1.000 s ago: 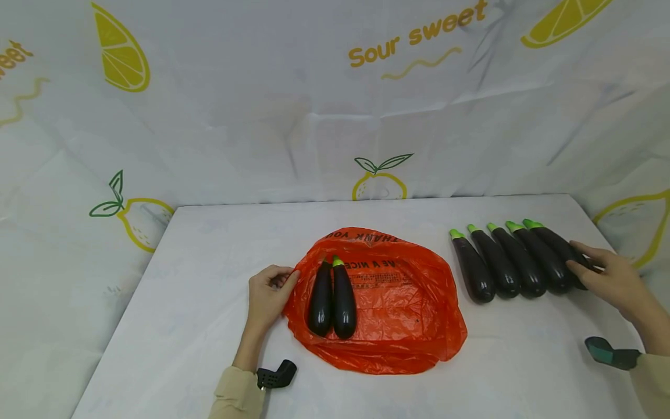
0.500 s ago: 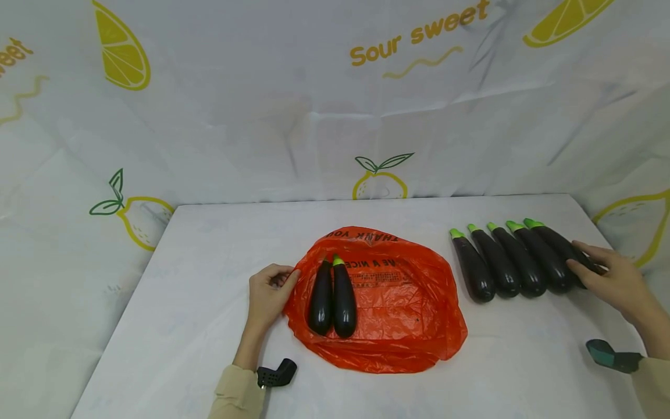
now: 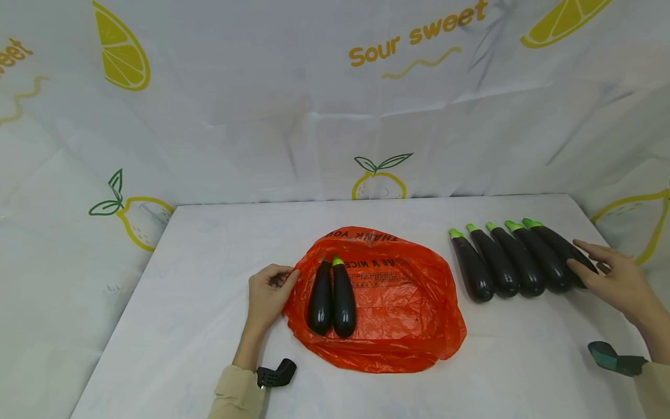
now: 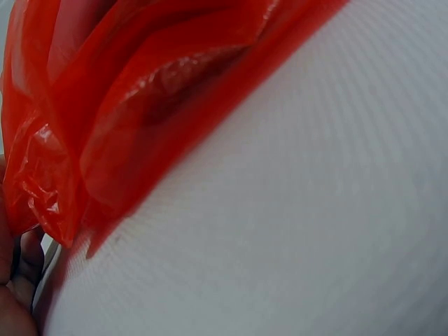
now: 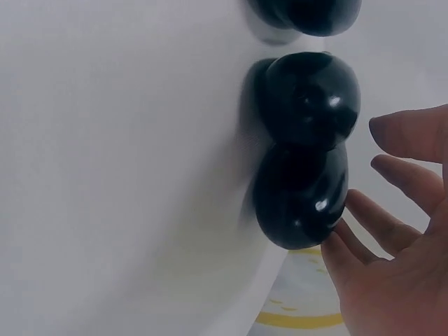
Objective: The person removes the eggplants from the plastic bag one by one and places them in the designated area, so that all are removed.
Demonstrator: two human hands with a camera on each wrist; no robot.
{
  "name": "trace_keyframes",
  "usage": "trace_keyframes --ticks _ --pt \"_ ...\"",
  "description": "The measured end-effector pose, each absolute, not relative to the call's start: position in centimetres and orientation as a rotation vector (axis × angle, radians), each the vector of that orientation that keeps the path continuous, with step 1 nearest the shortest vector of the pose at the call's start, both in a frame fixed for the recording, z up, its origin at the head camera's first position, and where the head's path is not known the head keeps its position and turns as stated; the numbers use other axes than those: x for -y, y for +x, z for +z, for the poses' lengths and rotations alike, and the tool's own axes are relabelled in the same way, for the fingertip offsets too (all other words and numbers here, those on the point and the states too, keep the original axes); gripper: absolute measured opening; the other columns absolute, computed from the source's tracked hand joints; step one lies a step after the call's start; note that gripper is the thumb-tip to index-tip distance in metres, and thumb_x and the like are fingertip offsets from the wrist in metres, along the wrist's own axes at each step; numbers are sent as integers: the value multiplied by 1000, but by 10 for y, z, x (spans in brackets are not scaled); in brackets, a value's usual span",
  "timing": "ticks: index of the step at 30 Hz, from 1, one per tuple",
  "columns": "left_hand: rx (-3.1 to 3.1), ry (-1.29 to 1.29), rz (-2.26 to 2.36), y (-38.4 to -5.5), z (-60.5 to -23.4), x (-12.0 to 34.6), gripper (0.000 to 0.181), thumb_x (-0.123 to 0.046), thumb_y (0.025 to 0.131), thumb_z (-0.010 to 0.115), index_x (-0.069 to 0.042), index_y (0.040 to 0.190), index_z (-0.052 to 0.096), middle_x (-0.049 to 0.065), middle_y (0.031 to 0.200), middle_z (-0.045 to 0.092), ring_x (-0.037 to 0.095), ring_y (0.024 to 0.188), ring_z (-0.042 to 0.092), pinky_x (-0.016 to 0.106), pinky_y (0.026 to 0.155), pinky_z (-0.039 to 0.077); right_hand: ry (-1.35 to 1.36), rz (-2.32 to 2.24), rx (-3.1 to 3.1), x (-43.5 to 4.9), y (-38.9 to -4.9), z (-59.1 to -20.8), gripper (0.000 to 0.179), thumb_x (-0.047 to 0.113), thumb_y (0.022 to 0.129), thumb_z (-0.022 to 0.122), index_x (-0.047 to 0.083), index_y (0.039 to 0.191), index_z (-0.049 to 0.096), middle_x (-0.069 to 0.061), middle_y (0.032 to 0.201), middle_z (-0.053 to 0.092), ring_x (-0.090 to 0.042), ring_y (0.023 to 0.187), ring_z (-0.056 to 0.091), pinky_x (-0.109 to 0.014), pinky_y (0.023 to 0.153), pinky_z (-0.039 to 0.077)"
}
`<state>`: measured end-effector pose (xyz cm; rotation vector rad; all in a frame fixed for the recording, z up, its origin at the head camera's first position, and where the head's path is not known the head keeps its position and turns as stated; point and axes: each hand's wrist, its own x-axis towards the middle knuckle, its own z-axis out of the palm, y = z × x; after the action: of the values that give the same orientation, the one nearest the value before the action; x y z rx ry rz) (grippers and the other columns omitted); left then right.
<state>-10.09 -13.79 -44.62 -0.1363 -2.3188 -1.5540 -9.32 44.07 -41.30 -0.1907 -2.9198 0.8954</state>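
My left hand (image 3: 269,294) pinches the left edge of a red plastic bag (image 3: 392,317), which lies spread open; the left wrist view shows its gathered film (image 4: 49,189) at the fingers. Two dark eggplants lie side by side on the bag's left part, one left (image 3: 320,302) and one right (image 3: 344,302). Several more eggplants with green caps form a slanted row on the right. My right hand (image 3: 620,282) is at the rightmost eggplant (image 3: 559,247). In the right wrist view its lower fingers touch that eggplant's side (image 5: 301,203), while thumb and forefinger stand apart from it.
A white table (image 3: 173,326) carries everything, with its right edge close to my right hand. Behind it hangs a white cloth (image 3: 235,134) printed with lemons. Black devices are worn on the left wrist (image 3: 277,373) and right wrist (image 3: 617,359).
My right hand has shifted very slightly right, and its wrist has moved a little to the right and down. The left hand, bag and eggplants look unchanged.
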Motion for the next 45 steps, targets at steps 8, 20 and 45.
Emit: trace_keyframes --ticks 8,20,45 --pt "2304 -161 -1575 -112 -476 149 4 -8 87 80 -7 91 79 9 76 70 8 69 54 14 65 47 -215 819 2909 -426 -91 -404 60 25 105 52 -16 147 38 -49 148 32 -68 135 30 -69 114 24" --pt "2289 -189 -1587 -111 -478 151 4 -10 88 80 -8 91 79 7 76 70 8 69 54 15 65 47 -107 955 2812 -401 -89 -391 56 27 104 59 -10 145 48 -38 148 46 5 135 50 12 84 28" --pt "2292 -179 -1578 -111 -475 149 4 -8 87 80 -8 92 80 9 77 72 7 70 54 14 66 48 274 1177 2667 -281 -75 -363 41 9 96 70 -6 134 62 -33 132 63 33 106 45 5 82 41"
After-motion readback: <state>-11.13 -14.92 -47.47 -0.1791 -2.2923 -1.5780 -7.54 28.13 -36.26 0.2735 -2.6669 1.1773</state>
